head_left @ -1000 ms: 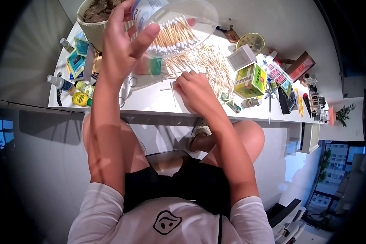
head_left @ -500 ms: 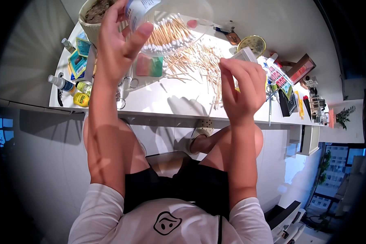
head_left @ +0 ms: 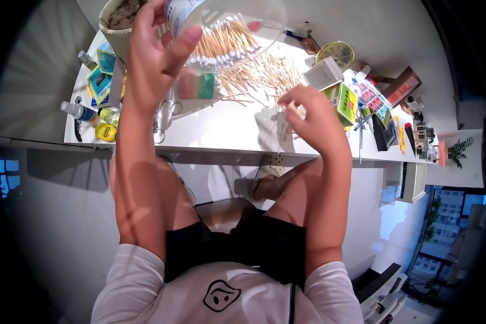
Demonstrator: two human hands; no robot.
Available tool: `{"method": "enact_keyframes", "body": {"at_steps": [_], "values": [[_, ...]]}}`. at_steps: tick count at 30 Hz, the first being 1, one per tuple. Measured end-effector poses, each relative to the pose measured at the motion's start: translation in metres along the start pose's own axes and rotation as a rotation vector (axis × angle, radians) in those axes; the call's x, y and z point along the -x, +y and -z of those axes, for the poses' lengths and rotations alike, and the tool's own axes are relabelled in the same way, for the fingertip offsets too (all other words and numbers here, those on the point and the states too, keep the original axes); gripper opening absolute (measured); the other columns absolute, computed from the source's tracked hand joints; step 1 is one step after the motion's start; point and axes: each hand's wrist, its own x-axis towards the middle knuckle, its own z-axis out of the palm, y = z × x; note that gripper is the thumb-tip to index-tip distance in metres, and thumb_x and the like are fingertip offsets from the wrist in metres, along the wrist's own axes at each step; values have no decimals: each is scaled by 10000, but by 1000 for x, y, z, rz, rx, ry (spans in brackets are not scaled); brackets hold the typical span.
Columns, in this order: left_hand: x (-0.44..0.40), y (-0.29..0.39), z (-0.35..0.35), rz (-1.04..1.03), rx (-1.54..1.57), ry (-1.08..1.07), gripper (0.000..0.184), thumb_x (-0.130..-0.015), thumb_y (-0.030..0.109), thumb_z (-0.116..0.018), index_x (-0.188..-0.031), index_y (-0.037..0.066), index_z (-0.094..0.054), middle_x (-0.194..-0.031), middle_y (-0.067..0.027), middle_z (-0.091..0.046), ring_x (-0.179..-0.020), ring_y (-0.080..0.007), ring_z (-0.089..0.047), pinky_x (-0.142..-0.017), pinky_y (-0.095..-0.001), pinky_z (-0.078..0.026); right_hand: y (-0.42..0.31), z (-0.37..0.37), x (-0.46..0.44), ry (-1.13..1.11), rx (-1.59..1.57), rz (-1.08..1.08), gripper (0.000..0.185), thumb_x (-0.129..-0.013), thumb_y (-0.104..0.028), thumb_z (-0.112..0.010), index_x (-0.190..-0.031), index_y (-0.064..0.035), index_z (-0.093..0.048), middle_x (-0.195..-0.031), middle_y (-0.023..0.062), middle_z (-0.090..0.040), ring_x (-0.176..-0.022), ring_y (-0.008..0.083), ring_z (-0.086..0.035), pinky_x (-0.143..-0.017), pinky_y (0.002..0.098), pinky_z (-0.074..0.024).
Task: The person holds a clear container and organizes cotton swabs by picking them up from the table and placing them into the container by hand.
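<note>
A clear round container [head_left: 270, 27] with a blue and white label is tipped on its side, and my left hand [head_left: 164, 51] is wrapped round it. Inside lie many cotton swabs [head_left: 227, 43] with white tips. Below and right of it, a loose heap of swabs [head_left: 264, 75] spreads over the white table [head_left: 210, 129]. My right hand [head_left: 313, 113] is over the right edge of this heap, its fingers curled and slightly apart, with no swab visible in them. A few swabs lie beneath its fingertips.
Left stand a plant pot [head_left: 116, 38], small bottles and a yellow bottle [head_left: 106, 132]. Scissors [head_left: 173, 107] lie near a pink-green block [head_left: 197, 86]. On the right are a clear box [head_left: 323, 74], a green box [head_left: 344, 102], a palette [head_left: 373, 97] and a black box [head_left: 383, 134].
My right hand went from the table's middle up to the right, then came down to the heap's right edge. The container in my left hand shifted slightly left.
</note>
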Motion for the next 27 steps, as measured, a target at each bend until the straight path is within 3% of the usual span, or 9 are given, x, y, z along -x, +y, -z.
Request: {"method": "enact_keyframes", "body": {"at_steps": [1, 6, 9, 12, 16, 18, 20, 23, 27], "values": [[-1, -2, 0, -12, 8, -8, 790, -857, 520, -576, -1316, -90, -374, -1164, -164, -550, -1099, -219, -534, -977, -341, -399, 19, -5, 10, -350, 68, -27, 190, -689, -12, -565, -851, -58, -653, -832, 103, -622, -837, 307, -573, -792, 388, -444], [-1, -2, -1, 22, 25, -19, 800, -854, 530, -571, -1321, -89, -372, -1153, -165, -550, -1079, -217, -541, -969, -340, -407, 36, -39, 31, -552, 46, -116, 155, -696, -25, -571, -804, -94, -657, -833, 79, -600, -881, 287, -558, -788, 390, -434], [-2, -4, -4, 10, 48, -28, 813, -846, 538, -578, -1321, -89, -372, -1149, -171, -548, -1082, -222, -539, -969, -342, -410, 38, -53, 30, -324, 242, 70, 57, -780, -98, -578, -815, -84, -620, -866, 58, -565, -908, 253, -524, -830, 382, -383], [-4, -4, -6, -17, 52, -17, 821, -841, 539, -584, -1321, -92, -369, -1152, -173, -546, -1087, -226, -537, -969, -343, -409, 34, -75, 25, -213, 342, 214, 75, -786, -106, -567, -830, -55, -599, -863, 76, -558, -903, 258, -523, -836, 381, -376], [0, -4, -2, 3, 55, -12, 836, -842, 544, -584, -1324, -99, -353, -1173, -175, -537, -1096, -226, -535, -985, -348, -394, 18, -78, 12, -65, 216, 258, 52, -779, -103, -565, -802, -56, -567, -798, 80, -552, -835, 247, -539, -806, 345, -393], [0, -4, 1, 23, 57, 12, 844, -841, 547, -585, -1325, -102, -347, -1186, -177, -531, -1103, -226, -531, -996, -347, -383, -3, -51, -2, 203, 66, 389, 162, -681, -23, -652, -824, -54, -583, -706, 73, -549, -683, 263, -554, -649, 349, -432], [0, -4, -1, -11, 65, 18, 856, -831, 542, -602, -1326, -104, -338, -1216, -183, -515, -1131, -228, -512, -1014, -340, -358, -7, -41, 0, 355, 41, 466, 255, -617, 23, -677, -852, -54, -615, -717, 59, -570, -654, 243, -557, -579, 348, -427], [0, -10, -4, -48, 79, 18, 864, -816, 526, -627, -1324, -109, -335, -1236, -179, -500, -1150, -225, -494, -1020, -334, -344, -31, -27, -3, 700, 151, 572, 322, -590, 40, -670, -895, -63, -658, -814, 41, -638, -698, 200, -571, -588, 316, -416], [1, -4, -10, -64, 102, -24, 859, -801, 498, -643, -1320, -113, -335, -1244, -180, -481, -1142, -227, -488, -1019, -343, -341, -48, -29, -36, 647, 388, 418, 275, -681, -64, -680, -952, -107, -663, -854, 17, -614, -786, 193, -554, -680, 321, -385]]}}
